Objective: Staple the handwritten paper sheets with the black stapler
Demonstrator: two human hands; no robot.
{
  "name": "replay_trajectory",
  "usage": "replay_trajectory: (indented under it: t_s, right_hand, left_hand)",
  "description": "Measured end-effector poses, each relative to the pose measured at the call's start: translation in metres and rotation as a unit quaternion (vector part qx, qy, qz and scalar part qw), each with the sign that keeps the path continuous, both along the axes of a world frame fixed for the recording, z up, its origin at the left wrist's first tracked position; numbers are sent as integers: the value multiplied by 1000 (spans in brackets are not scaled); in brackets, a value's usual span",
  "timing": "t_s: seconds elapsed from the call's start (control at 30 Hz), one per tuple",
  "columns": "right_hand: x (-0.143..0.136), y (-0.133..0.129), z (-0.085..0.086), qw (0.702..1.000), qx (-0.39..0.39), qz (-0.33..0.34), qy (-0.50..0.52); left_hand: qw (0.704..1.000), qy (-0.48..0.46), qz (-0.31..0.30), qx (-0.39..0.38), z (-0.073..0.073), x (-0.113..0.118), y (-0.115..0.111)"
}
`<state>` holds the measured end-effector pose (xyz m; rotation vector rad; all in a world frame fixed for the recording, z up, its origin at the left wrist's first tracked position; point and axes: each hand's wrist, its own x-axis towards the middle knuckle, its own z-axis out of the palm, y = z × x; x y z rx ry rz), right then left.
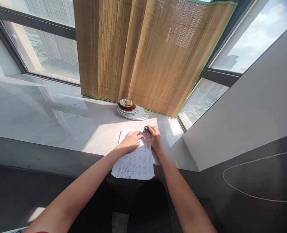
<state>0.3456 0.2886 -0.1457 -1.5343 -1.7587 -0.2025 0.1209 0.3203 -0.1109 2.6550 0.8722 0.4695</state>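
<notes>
"on the smooth pale grey windowsill (pixel 61 129), where's the white handwritten paper sheet (pixel 137 163)?"
"near centre, overhanging the near edge. best press it flat with the left hand (pixel 132 141), fingers slightly apart; the right hand (pixel 155 138) has its fingers clamped on a small black rounded object (pixel 147 129)."
"obstacles?"
"round white-and-brown plates (pixel 127 111), stacked just beyond, by the brown slatted blind (pixel 143 58)."

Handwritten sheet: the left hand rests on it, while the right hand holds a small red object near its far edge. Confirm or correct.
Wrong colour: the head view shows the right hand holding a small black object, not a red one. The left hand does rest on the handwritten sheet.
</notes>
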Motion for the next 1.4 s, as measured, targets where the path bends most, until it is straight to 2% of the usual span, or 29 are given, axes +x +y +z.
replay_trajectory:
  t_s: [0.13, 0.27, 0.5, 0.7, 0.87, 1.03, 1.23, 1.4]
  right_hand:
    - [-2, -1, 3, 999, -27, -23, -38]
    - [-1, 1, 1, 998, -25, -29, -41]
    - [2, 11, -2, 999, -17, -18, -37]
    - [6, 17, 0, 1000, -27, 6, -9]
    - [8, 17, 0, 1000, -21, 16, -8]
    - [6, 18, 2, 999, -29, 3, -32]
    - [4, 17, 1, 997, -35, -12, -61]
    - [4, 18, 0, 996, -50, -17, -68]
  left_hand:
    - [1000, -11, 9, 1, -14, 2, 1]
    - [1000, -9, 10, -2, -18, 4, 1]
    - [999, -34, 2, -3, -18, 3, 0]
    - [999, -21, 25, -27, -11, 3, -2]
    - [998, -33, 34, -37, -12, 5, -2]
    - [999, -29, 29, -29, -12, 6, -3]
    - [997, -17, 38, -60, -9, 6, -4]
    - [998, -30, 34, -45, -11, 6, -4]
